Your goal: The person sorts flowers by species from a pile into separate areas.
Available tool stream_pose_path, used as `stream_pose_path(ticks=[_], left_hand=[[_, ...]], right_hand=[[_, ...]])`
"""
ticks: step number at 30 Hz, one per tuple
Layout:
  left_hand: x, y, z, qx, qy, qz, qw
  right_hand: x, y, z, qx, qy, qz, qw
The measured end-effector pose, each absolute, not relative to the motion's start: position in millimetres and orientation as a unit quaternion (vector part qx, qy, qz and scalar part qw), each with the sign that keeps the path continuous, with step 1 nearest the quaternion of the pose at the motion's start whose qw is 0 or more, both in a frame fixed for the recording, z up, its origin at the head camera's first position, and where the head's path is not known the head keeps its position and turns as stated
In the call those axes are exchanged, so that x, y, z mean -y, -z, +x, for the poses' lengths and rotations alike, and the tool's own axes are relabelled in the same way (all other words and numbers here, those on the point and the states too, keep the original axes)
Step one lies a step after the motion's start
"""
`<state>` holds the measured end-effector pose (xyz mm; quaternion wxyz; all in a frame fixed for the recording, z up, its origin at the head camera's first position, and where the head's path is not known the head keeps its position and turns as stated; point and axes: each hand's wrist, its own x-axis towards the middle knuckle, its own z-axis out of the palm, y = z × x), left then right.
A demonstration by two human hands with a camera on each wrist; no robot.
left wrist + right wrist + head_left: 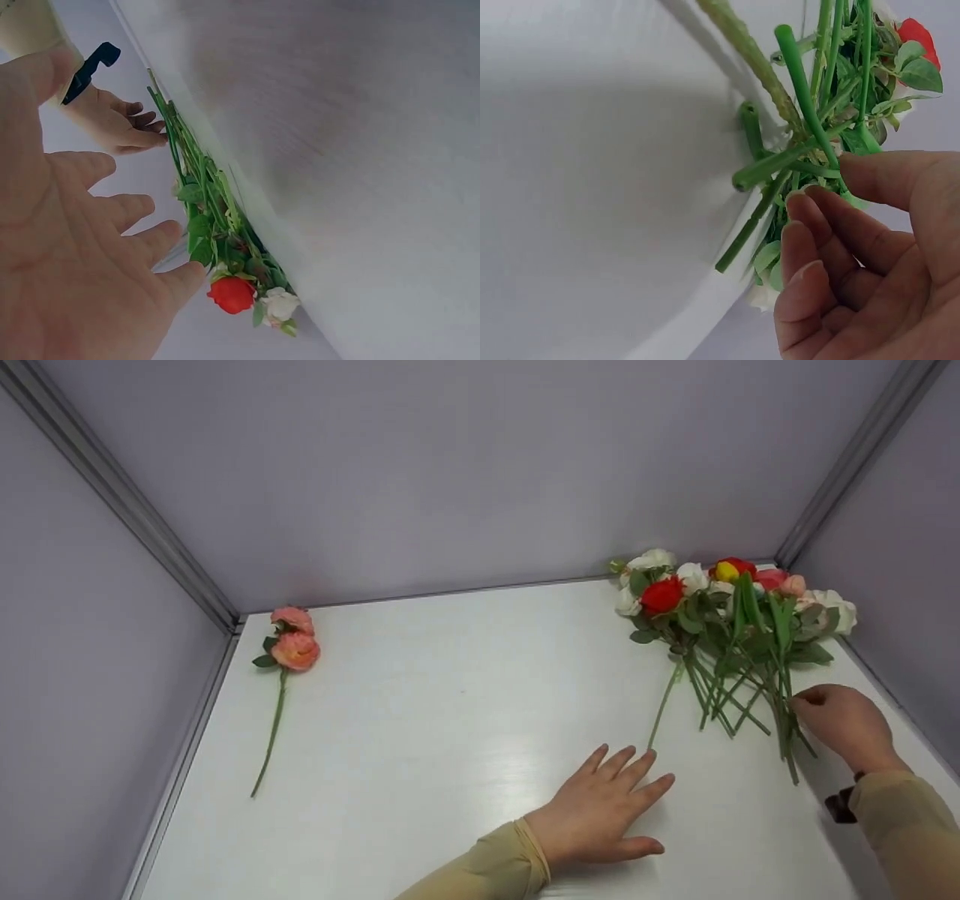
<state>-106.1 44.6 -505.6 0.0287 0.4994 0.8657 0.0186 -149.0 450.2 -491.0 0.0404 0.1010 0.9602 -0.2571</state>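
My right hand (847,724) is at the right side of a heap of artificial flowers (739,615). Its thumb and index finger pinch a green stem (806,90) among the crossing lower stems, while the other fingers curl loosely. My left hand (600,810) is palm down with fingers spread, low over the white table. Its fingertips reach the lower end of a thin green stem (664,709) in the head view. In the left wrist view, the left palm (82,247) is in front of the stems and a red rose (232,295).
A pink two-bloom flower (296,651) with a long stem lies apart at the table's left. The heap holds red, white, pink and yellow blooms near the back right corner. Grey panels (480,472) enclose the white table (420,720) at the back and sides.
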Motion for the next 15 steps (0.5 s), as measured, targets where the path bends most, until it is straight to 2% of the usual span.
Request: stream_pose_path(ticks=[9,15], left_hand=[[-41.7,507.5,-107.5,-0.871,-0.023,0.491,0.023],[-35.9,508.4,-113.0,-0.873,-0.046,0.484,0.034]], right_hand=[[-451.3,496.8,-150.8,-0.942,0.308,0.125,0.043],[-447.4,495.8,-145.7,-0.937,0.329,0.121,0.007]])
